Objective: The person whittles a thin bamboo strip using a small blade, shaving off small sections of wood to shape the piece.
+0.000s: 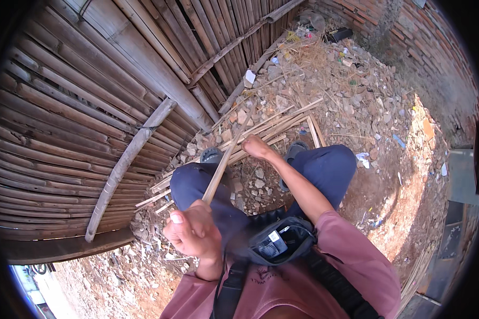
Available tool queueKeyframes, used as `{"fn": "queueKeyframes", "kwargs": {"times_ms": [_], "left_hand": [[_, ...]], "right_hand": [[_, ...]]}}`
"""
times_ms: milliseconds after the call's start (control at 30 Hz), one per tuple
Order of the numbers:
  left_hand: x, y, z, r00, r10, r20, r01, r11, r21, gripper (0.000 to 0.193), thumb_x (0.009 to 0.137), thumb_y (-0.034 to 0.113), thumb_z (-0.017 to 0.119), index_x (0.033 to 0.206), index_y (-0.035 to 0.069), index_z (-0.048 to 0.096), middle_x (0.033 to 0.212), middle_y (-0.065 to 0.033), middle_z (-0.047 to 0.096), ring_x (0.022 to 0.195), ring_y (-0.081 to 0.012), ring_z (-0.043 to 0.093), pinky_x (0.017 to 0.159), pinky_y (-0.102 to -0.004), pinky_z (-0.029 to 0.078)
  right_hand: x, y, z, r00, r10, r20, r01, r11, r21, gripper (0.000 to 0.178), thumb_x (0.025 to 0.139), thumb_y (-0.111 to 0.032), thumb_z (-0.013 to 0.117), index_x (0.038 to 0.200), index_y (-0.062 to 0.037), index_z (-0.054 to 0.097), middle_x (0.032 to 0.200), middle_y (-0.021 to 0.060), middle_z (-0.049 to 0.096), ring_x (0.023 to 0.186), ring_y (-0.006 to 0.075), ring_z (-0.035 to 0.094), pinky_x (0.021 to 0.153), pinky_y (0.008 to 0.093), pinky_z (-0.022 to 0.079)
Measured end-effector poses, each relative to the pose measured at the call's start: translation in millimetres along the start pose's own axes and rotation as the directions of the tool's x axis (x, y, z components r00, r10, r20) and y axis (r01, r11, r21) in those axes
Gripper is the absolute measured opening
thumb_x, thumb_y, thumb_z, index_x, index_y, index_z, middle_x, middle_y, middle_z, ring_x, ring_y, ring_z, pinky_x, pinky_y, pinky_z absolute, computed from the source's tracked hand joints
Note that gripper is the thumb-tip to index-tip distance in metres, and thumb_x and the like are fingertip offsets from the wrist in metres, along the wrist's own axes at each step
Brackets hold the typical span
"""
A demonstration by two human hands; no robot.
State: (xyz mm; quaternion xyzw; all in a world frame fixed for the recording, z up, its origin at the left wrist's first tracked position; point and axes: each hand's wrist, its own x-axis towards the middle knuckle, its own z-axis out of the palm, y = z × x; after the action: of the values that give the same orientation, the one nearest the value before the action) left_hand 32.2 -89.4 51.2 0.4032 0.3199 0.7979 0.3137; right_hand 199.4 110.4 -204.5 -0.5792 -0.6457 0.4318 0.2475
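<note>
Bamboo strip [226, 159] runs slanting up from my left hand [194, 234], which is closed around its lower end near my chest, to my right hand [256, 147], which grips it farther out, over my knees. Its far tip reaches toward the rubble [351, 101] by the bamboo fence [90, 106]. More split strips [282, 125] lie on the ground just beyond my right hand. A black pouch [277, 242] hangs at my chest.
</note>
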Motion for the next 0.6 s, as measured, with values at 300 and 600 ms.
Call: {"fn": "queueKeyframes", "kwargs": {"times_ms": [300, 600], "left_hand": [[0, 0, 8, 0.999, -0.014, 0.035, 0.014, 1.000, 0.017, 0.058, 0.114, 0.016, 0.043, 0.057, 0.012, 0.035, 0.045, 0.0025, 0.034, 0.038, -0.0113, 0.033, 0.047, -0.0354, 0.033], [5, -2, -9, 0.996, -0.058, -0.070, 0.054, 0.997, -0.053, 0.059, 0.113, 0.018, 0.045, 0.055, 0.012, 0.036, 0.044, 0.0021, 0.034, 0.038, -0.0112, 0.031, 0.052, -0.0354, 0.033]], "right_hand": [[18, 22, -13, 0.997, 0.057, 0.047, -0.055, 0.998, -0.034, 0.033, 0.091, -0.020, 0.053, 0.089, 0.0088, 0.069, 0.086, 0.0315, 0.065, 0.087, 0.0380, 0.065, 0.084, 0.0504, 0.051], [14, 6, 8, 0.998, 0.052, 0.047, -0.054, 0.997, 0.061, 0.030, 0.084, -0.017, 0.054, 0.068, 0.0062, 0.062, 0.065, 0.0196, 0.061, 0.061, 0.0270, 0.061, 0.064, 0.0481, 0.048]]}}
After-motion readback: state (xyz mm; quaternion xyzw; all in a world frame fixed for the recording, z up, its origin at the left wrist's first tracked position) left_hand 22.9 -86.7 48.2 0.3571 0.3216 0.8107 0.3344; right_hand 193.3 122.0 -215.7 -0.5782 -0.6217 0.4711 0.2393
